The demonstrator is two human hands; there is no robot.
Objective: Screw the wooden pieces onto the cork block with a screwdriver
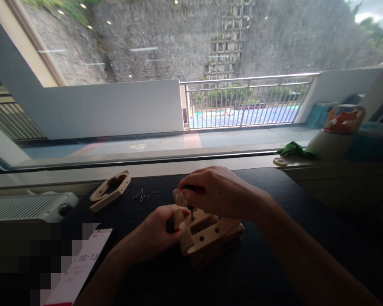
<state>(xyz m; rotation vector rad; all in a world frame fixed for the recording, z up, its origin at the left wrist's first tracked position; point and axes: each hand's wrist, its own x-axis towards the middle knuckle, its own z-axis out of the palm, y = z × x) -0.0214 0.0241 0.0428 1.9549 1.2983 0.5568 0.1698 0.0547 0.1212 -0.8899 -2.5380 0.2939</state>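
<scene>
The dark table (274, 255) ran along under a wide window and carried all items noted. A white radiator (28, 206) stood far left of the fingers, off the table's edge. A white jug with an orange lid (332, 136) sat on the sill, well apart to the right of the fingers and beyond them. A phone (79, 267) with a lit screen lay flat, left of the left-hand fingers and nearer the person.

The wooden assembly (210, 240), a blocky piece with two round holes in its near face, rested on the table directly beneath both sets of fingers. The left hand (156, 233) was curled closed around its left end, fingers gripping the wood. The right hand (217, 191) was closed from above on a screwdriver (192, 213), fingers bunched tight on the handle, the shaft upright and its tip meeting the top of the assembly.

A looped wooden cut-out (110, 191) lay well left of the fingers and beyond them. A green cloth (295, 148) lay just beside the jug, with a tape roll (280, 161) near it. Loose screws (139, 195) lay between the cut-out and the fingers.
</scene>
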